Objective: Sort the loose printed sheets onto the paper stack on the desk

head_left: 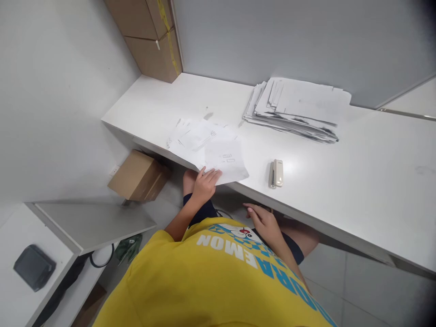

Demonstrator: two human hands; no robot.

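Note:
My left hand (206,182) lies at the near edge of the white desk, fingers stretched over the lower left corner of a printed sheet of paper (226,159). That sheet sticks out slightly past the desk edge. Beneath and behind it, several loose papers (185,134) are fanned out. Below the desk edge, over my lap, is my right hand (267,225), its index finger extended leftward and the thumb close under it. Nothing shows in it, and its other fingers are mostly hidden. A cream stapler (278,173) rests on the desk above my right hand, touched by neither hand.
A thick, uneven paper stack (306,102) sits against the grey partition on the desk (374,181). Cardboard boxes (155,54) stand at the back left corner; another box (132,177) is under the desk. A dark device (34,268) lies on a white surface at lower left.

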